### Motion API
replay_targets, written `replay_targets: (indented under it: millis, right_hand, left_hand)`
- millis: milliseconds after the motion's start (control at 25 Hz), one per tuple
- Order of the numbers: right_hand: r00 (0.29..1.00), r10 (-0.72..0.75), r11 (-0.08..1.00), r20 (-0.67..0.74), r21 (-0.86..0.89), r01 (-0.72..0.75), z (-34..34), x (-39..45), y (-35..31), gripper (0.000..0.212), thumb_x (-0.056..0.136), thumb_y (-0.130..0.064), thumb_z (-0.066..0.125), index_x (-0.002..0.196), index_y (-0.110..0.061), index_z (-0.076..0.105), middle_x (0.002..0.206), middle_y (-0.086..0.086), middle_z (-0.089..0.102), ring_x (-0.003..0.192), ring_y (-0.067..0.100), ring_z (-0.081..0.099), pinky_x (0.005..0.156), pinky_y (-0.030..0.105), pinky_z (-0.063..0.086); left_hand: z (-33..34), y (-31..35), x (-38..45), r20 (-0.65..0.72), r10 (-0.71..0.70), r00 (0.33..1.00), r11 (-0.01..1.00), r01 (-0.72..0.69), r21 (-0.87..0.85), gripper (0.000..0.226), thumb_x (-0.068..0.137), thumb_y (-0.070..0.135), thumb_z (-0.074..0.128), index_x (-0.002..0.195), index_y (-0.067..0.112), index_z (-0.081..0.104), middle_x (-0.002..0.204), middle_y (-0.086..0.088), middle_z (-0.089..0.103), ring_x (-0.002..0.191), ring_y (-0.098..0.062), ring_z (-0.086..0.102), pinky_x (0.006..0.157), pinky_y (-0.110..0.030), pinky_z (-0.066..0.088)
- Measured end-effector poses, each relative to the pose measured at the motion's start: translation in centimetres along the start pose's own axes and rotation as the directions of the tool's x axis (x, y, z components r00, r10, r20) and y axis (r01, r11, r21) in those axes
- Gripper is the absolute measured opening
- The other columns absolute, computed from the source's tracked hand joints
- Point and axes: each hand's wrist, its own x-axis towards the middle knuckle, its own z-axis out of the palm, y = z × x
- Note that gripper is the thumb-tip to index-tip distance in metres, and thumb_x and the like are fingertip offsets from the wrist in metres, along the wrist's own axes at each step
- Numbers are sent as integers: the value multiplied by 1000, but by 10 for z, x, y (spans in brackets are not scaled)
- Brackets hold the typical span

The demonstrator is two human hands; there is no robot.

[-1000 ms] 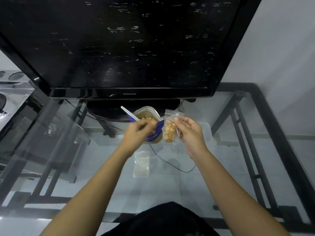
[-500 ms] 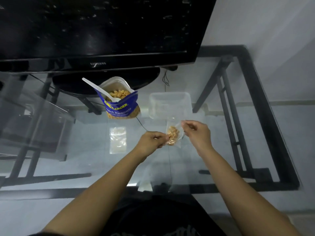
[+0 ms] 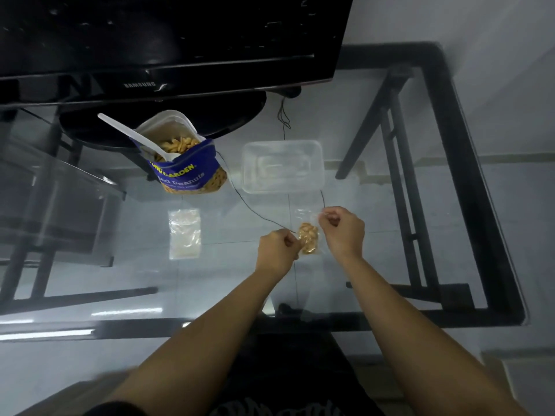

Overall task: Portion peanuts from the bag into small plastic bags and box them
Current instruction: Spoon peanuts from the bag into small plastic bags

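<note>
A small clear plastic bag (image 3: pixel 307 237) partly filled with peanuts hangs between my two hands above the glass table. My left hand (image 3: pixel 277 250) pinches its left edge and my right hand (image 3: pixel 341 229) pinches its top right corner. The blue peanut bag (image 3: pixel 187 172) stands open at the back left, with a white plastic spoon (image 3: pixel 132 136) stuck in the peanuts. A clear plastic box (image 3: pixel 282 166) sits open just beyond my hands. A stack of unfilled small bags (image 3: pixel 184 234) lies flat to the left.
A black television (image 3: pixel 168 40) on its stand looms over the back of the glass table (image 3: pixel 390 265). A thin black cable (image 3: pixel 249 205) runs under the glass. The table's black frame (image 3: pixel 468 175) borders the right side.
The small peanut bag came away from the big blue bag and down toward me, held in both hands. My view tilted downward, revealing the clear box and table front.
</note>
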Motion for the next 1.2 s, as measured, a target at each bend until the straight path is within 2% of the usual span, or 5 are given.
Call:
replay_targets:
  millis: [400,480,760,1000,1200]
  right_hand:
    - [973,-229,971,14,-66,229,4,-19,-32,21,88,-15,58,108,-11,63,93,2,58,73,11,55,69,15,46]
    - [944,-311,947,106,-47,317,24,-33,-45,22,87,-12,58,108,-11,64,93,1,57,74,8,54,70,8,43]
    - [819,-434,887,375,18,462,129,-73,-101,32,90,-11,55,120,-7,60,109,13,58,97,24,62,87,34,51]
    - [821,-304,861,484,-228,454,168,-66,-123,47,93,-23,54,137,-12,42,127,12,45,117,26,48,95,31,43]
    - [847,-353,884,397,-154,441,172,-68,-119,23,88,-14,60,110,-9,59,113,10,54,103,23,55,80,21,41]
  left_hand:
    - [-52,-14,-4,-137,99,986,995,-99,11,16,85,23,64,88,7,65,69,-5,67,66,-14,63,56,-4,42]
    - [-81,-29,-2,-193,141,971,990,-134,52,15,85,20,64,90,7,66,72,-8,69,68,-17,64,60,-9,43]
    - [-188,-99,8,-415,102,904,984,-30,176,24,83,18,66,102,3,66,85,-14,68,71,-15,55,69,-19,40]
    - [-189,-117,32,-313,12,950,988,37,150,52,82,22,69,126,3,51,120,-16,54,88,-22,60,79,-23,45]
    - [-185,-124,38,-308,83,948,983,-28,179,30,80,13,70,106,5,58,111,-14,54,87,-23,58,77,-22,43]
